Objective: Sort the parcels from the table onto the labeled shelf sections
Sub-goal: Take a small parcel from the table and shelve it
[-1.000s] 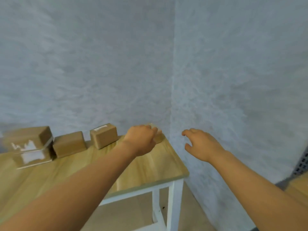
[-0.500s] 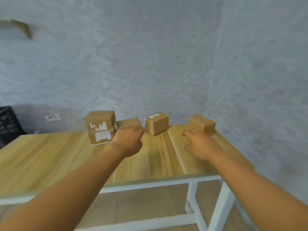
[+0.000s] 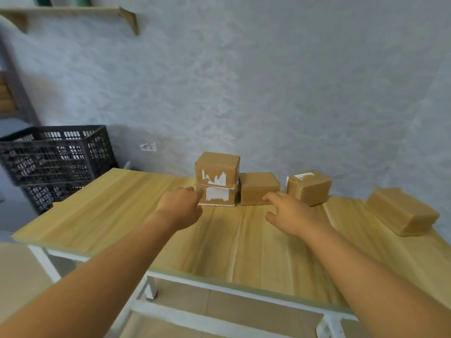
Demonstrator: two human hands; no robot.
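Several brown cardboard parcels stand along the back of the wooden table (image 3: 117, 215). A top parcel (image 3: 217, 169) with torn white label sits stacked on a lower parcel (image 3: 220, 196). Beside them stands a plain parcel (image 3: 258, 187), then a parcel with a white strip (image 3: 308, 186), and a flat parcel (image 3: 402, 211) at the far right. My left hand (image 3: 181, 207) reaches over the table, fingers loosely curled, just left of the lower stacked parcel. My right hand (image 3: 289, 214) hovers with fingers spread in front of the plain parcel. Neither hand holds anything.
Two stacked black plastic crates (image 3: 56, 154) stand left of the table against the grey wall. A wooden wall shelf (image 3: 73, 12) hangs at the upper left. A small paper label (image 3: 148, 147) is stuck on the wall. The table has white legs (image 3: 151, 286).
The view has swung left, bringing the crates and wall shelf into sight. Both hands have moved forward toward the stacked and plain parcels.
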